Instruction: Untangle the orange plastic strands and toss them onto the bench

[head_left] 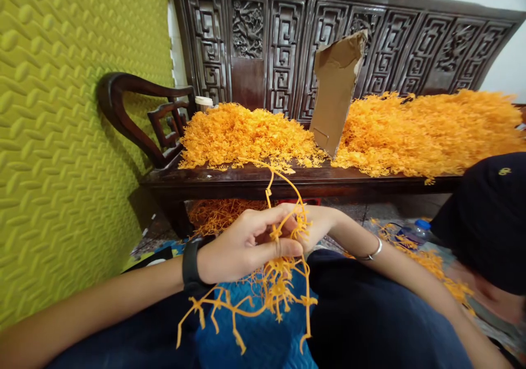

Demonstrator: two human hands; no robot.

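Observation:
My left hand (242,243), with a black band at the wrist, is closed around orange plastic flower stems (246,311), thumb pressed along the front. Thin branches with small star-shaped florets hang below it, and a long stem arches above. My right hand (315,225), with a silver bracelet, meets the left from the other side and is curled at the same bunch. Its fingertips are mostly hidden behind the left hand and the florets. Both hands are above my lap, over a blue surface (222,341).
A carved dark wooden bench (246,185) bears a left flower heap (246,133) and a right heap (427,133), with a cardboard sheet (335,95) between. Bare orange stems (222,215) lie underneath. A person in a black cap (489,221) is close at right, near a blue-capped bottle (421,229).

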